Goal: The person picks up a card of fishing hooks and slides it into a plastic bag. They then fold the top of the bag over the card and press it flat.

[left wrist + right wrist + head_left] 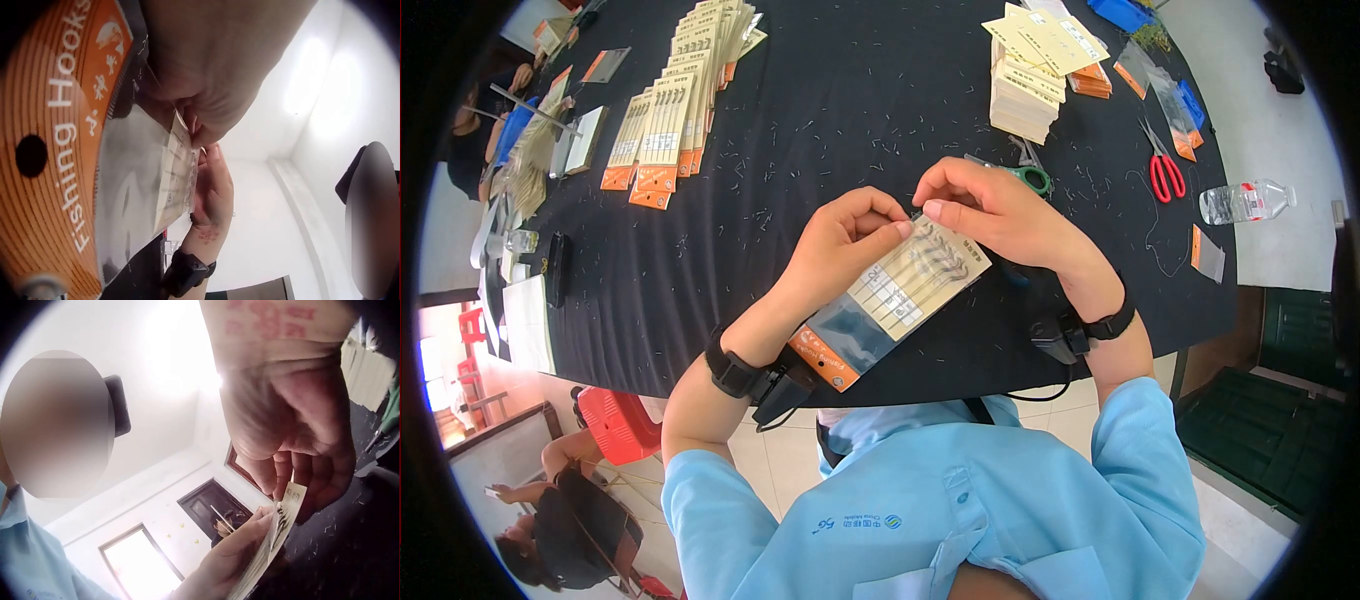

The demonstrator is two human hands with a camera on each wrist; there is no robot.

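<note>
Nearest, the blue shirt (920, 520) bears a "5G" logo; over the black table (850, 110) at its near edge, the clear packet (895, 295), orange header reading "Fishing Hooks", holds a beige printed card; left hand (840, 245) and right hand (990, 210) pinch its top edge; green scissors (1028, 176) at one o'clock; card stack (1025, 100) beyond; packet rows (665, 130) at eleven

The fishing-hook packet (848, 340), a clear sleeve with an orange header, is held slantwise over the table's (840, 120) near edge. Its beige card (930, 265) of hooks sticks partly out.
</note>
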